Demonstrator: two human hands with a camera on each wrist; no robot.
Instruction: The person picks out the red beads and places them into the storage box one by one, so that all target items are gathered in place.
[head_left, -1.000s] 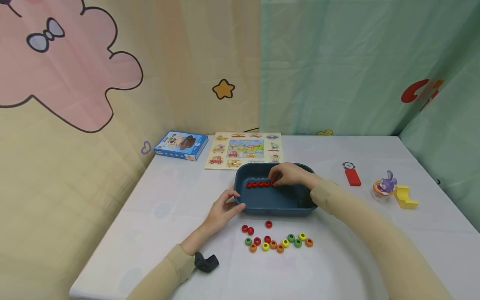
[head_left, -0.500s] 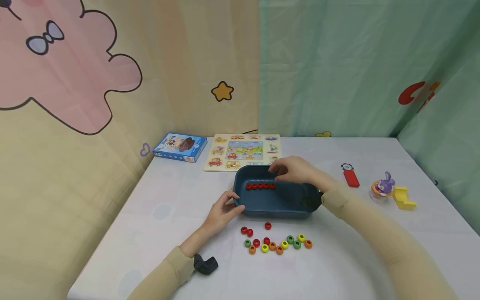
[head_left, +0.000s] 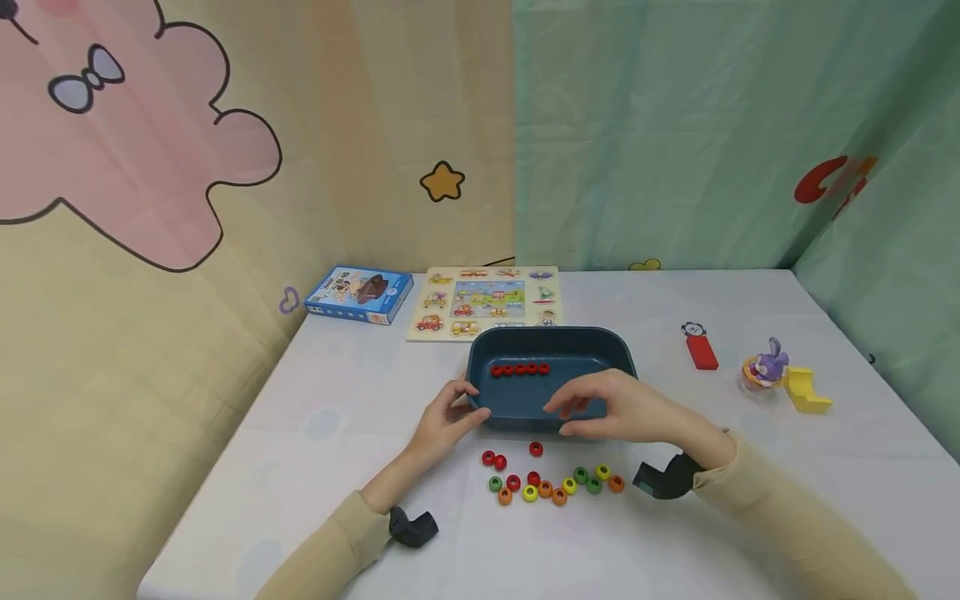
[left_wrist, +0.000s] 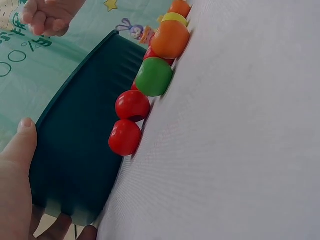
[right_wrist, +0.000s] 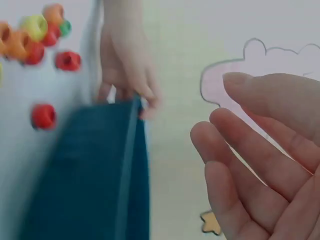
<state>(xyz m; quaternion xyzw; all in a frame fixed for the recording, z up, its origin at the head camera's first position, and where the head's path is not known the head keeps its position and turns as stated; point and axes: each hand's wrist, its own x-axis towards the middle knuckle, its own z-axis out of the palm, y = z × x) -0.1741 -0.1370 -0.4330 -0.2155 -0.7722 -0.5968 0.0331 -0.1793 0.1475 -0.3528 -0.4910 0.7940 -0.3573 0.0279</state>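
Note:
A dark blue tray [head_left: 585,350] sits mid-table with a short row of red beads [head_left: 521,370] on its floor. My left hand [head_left: 442,421] grips the tray's left end, thumb at the near corner and fingers round the end; the left wrist view also shows this thumb [left_wrist: 20,150] on the tray. Over the tray's near right side hovers my right hand [head_left: 618,408], fingers loosely bent and nothing between them. In the right wrist view, gaps show between its thumb and fingers [right_wrist: 235,145]. Loose red, green, yellow and orange beads [head_left: 545,489] lie in front of the tray.
Behind the tray lie a wooden picture puzzle [head_left: 487,300] and a blue box [head_left: 360,293]. To the right are a red figure piece [head_left: 701,350], a purple rabbit toy [head_left: 768,365] and a yellow toy piece [head_left: 806,392]. Curtains [head_left: 660,150] hang behind the table.
My right hand has lifted away from the red bead row and moved back toward the tray's near edge, uncovering the row's right end. My left hand stays on the tray.

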